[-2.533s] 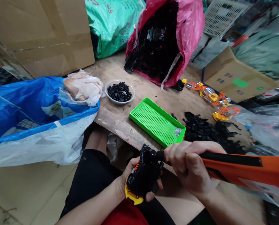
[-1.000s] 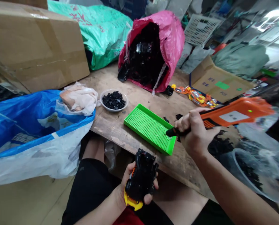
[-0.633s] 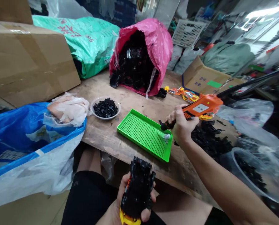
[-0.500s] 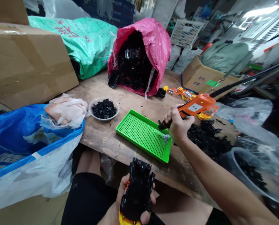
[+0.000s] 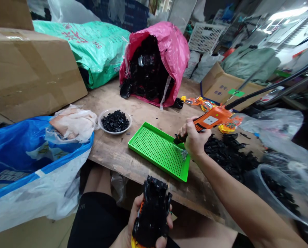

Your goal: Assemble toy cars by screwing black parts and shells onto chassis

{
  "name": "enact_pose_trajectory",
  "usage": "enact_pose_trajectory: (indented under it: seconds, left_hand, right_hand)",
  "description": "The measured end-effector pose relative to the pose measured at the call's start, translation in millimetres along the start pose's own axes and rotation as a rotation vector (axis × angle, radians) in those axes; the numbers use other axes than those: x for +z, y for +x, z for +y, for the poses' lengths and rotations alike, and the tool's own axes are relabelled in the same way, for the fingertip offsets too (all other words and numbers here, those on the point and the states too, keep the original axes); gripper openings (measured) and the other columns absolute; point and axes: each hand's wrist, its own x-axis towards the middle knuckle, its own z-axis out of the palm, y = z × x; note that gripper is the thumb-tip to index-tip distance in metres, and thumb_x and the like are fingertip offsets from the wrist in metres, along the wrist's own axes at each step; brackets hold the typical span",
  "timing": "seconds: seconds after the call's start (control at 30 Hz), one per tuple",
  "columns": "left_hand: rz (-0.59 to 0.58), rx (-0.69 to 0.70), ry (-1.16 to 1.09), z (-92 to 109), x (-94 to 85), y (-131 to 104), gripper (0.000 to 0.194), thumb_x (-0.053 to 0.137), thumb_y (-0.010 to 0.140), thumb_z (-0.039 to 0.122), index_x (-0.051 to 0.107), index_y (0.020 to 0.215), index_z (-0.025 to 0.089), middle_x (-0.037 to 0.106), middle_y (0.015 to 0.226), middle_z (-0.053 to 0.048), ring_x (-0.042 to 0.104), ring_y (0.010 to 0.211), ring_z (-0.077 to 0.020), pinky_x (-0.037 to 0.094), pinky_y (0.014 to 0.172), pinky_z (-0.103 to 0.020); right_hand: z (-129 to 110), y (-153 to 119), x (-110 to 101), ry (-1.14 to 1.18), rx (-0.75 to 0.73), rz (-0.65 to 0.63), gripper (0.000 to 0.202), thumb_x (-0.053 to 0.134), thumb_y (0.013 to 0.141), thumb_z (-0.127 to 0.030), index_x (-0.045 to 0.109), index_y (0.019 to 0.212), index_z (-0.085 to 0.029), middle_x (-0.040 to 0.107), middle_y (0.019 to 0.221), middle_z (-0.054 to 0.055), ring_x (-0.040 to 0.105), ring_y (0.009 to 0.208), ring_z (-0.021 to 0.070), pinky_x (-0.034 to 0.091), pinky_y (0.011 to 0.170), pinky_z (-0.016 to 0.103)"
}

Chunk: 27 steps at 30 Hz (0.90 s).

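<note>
My left hand (image 5: 135,215) is wrapped round a black toy car body (image 5: 154,212) with yellow and orange parts, held low in front of my lap. In my right hand (image 5: 195,139) is an orange and black electric screwdriver (image 5: 210,119), a cable running from its back end. Its black front end points down and left over the right part of a green perforated tray (image 5: 148,144). Small silvery screws (image 5: 184,154) lie heaped at the tray's right end, just below the screwdriver's front.
A bowl of small black parts (image 5: 115,121) stands left of the tray. Behind are a pink sack (image 5: 174,51) of black parts and a green sack (image 5: 102,44). Black pieces (image 5: 228,153) lie piled at right, near a clear tub (image 5: 280,193). A cardboard box (image 5: 32,69) is at left.
My right hand and the screwdriver have shifted slightly left, the front end staying over the tray. My left hand holds the toy car almost as before.
</note>
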Motion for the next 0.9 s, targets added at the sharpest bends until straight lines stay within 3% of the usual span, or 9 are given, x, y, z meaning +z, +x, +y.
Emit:
enact_pose_trajectory:
  seconds: [0.53,0.73,0.9]
  left_hand:
    - [-0.005,-0.013,0.008,2,-0.1,0,0.065,0.049,0.094,0.064,0.067,0.122,0.008,0.076,0.1,-0.012,0.075,0.06,-0.0239,0.05,0.04,-0.024]
    - [-0.035,0.01,-0.025,1,-0.5,1,0.067,0.053,0.092,0.064,0.066,0.124,0.007,0.077,0.101,-0.012,0.075,0.061,-0.0248,0.055,0.045,-0.028]
    - [-0.047,0.022,-0.056,1,7.1,4,0.068,0.062,0.087,0.062,0.067,0.121,0.003,0.077,0.1,-0.014,0.075,0.062,-0.025,0.056,0.05,-0.029]
  right_hand:
    - [0,0,0,-0.006,0.003,0.001,0.027,0.078,0.078,-0.033,0.055,0.082,-0.021,0.048,0.047,-0.012,0.041,0.035,0.006,0.045,0.041,0.022]
    - [-17,-1,3,0.021,-0.024,-0.006,0.028,0.079,0.078,-0.034,0.054,0.083,-0.021,0.046,0.046,-0.013,0.04,0.036,0.0063,0.044,0.042,0.023]
    - [-45,-9,6,0.006,-0.03,-0.023,0.031,0.08,0.078,-0.035,0.052,0.082,-0.023,0.044,0.045,-0.013,0.038,0.035,0.0073,0.042,0.041,0.024]
